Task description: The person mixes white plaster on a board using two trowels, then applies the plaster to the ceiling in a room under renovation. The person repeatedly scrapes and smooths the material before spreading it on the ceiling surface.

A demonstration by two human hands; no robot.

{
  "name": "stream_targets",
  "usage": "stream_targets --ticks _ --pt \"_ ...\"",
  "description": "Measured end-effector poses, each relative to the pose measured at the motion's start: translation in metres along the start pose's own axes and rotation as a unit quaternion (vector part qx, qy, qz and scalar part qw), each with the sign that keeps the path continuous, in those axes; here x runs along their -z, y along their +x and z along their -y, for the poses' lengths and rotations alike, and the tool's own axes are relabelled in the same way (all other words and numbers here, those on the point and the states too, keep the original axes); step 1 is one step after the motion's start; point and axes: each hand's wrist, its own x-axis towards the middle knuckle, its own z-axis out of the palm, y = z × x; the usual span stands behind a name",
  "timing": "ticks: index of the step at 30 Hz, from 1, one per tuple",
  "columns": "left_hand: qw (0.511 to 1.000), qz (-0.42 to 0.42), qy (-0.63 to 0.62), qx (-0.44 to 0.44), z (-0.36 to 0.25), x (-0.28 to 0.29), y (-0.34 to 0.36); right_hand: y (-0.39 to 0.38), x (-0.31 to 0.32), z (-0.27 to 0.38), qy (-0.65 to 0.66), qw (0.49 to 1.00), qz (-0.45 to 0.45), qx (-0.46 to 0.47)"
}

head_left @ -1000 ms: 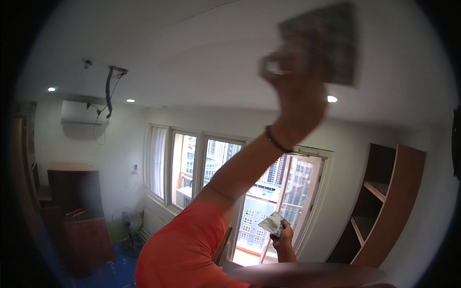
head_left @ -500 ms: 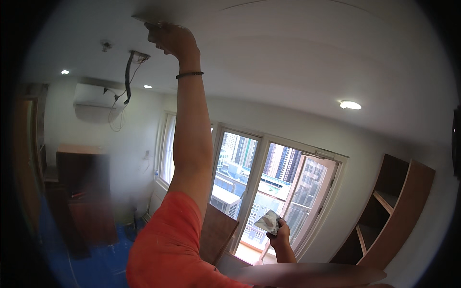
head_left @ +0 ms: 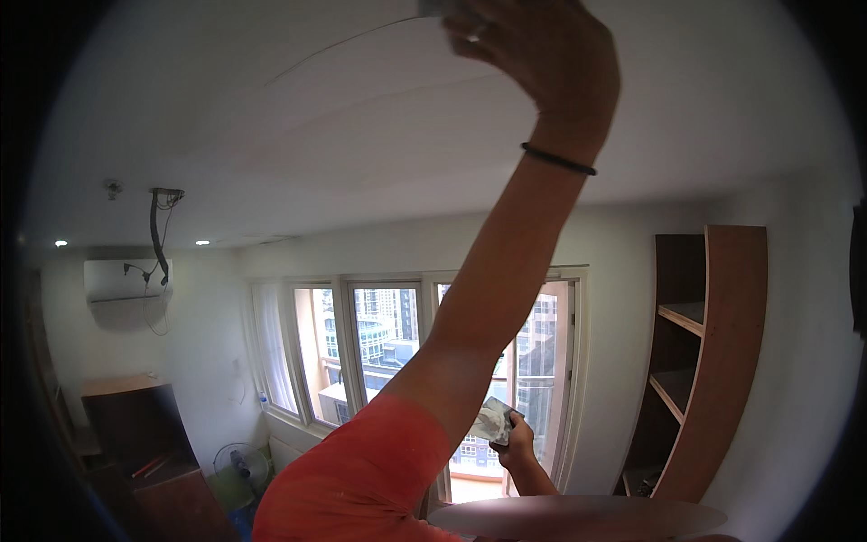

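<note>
My left hand point(head_left: 551, 59) is raised to the white ceiling point(head_left: 361, 126) at the top of the view, closed on a flat grey blade point(head_left: 432, 7), blurred and mostly hidden or cut off. A dark band point(head_left: 558, 161) circles that wrist, below a red sleeve point(head_left: 343, 461). A thin dark line point(head_left: 343, 41) crosses the ceiling left of the hand. Lower down, in front of the glazed door, my right hand point(head_left: 517, 441) grips a square metal plate point(head_left: 492, 417) carrying pale paste.
Tall wooden shelving point(head_left: 731, 343) stands at right, a cabinet point(head_left: 135, 415) and fan point(head_left: 239, 465) at lower left. Dangling conduit and wires point(head_left: 158, 235) hang near the air conditioner point(head_left: 117, 275). Windows point(head_left: 379, 334) span the far wall. A blurred oval point(head_left: 578, 517) covers the bottom.
My left hand swept left along the ceiling, then back right to the top middle. The view has shifted, so the room sits differently. My right hand still holds the plate low.
</note>
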Motion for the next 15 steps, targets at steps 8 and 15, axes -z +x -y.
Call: stream_targets --ticks 8,15 --pt "0.982 -0.080 -0.017 -0.173 -0.063 -0.048 -0.101 0.005 0.032 0.027 0.025 0.998 -0.026 0.049" --pt "0.936 0.161 -0.209 -0.234 -0.014 0.037 -0.099 0.016 0.037 0.040 0.009 0.997 -0.025 0.069"
